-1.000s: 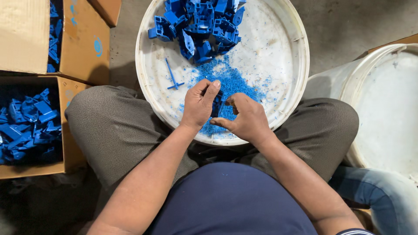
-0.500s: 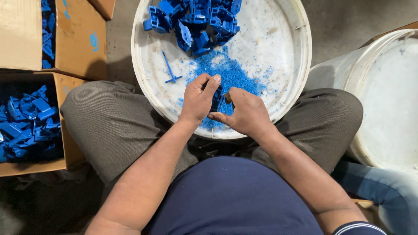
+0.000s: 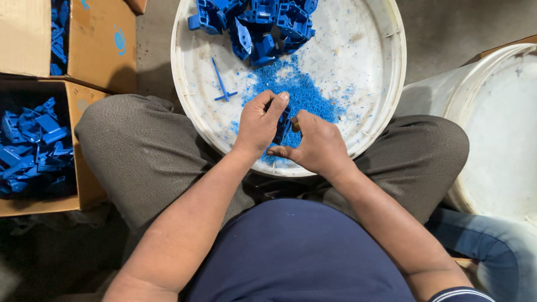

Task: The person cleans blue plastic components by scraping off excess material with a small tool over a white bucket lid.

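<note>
A round white tub (image 3: pixel 380 106) rests on my lap. Over its near rim, my left hand (image 3: pixel 258 124) grips a small dark blue plastic part (image 3: pixel 281 126). My right hand (image 3: pixel 314 146) is closed right beside it, its fingers on the same part and around a small tool whose tip shows at the thumb. Under both hands lies a heap of blue plastic shavings (image 3: pixel 299 92). A pile of blue moulded parts (image 3: pixel 254 22) fills the tub's far side. A thin blue T-shaped sprue (image 3: pixel 222 84) lies alone to the left of the shavings.
On my left, an open cardboard box (image 3: pixel 84 184) holds several blue parts (image 3: pixel 33 148). A second cardboard box (image 3: pixel 84 42) stands behind it. To my right stands another large white tub (image 3: pixel 492 128). A blue-jeaned leg of another person (image 3: pixel 492 246) shows at lower right.
The view has shifted slightly, so the tub sits lower and closer. Both hands stay together on the small part over the shavings, with only small finger movements.
</note>
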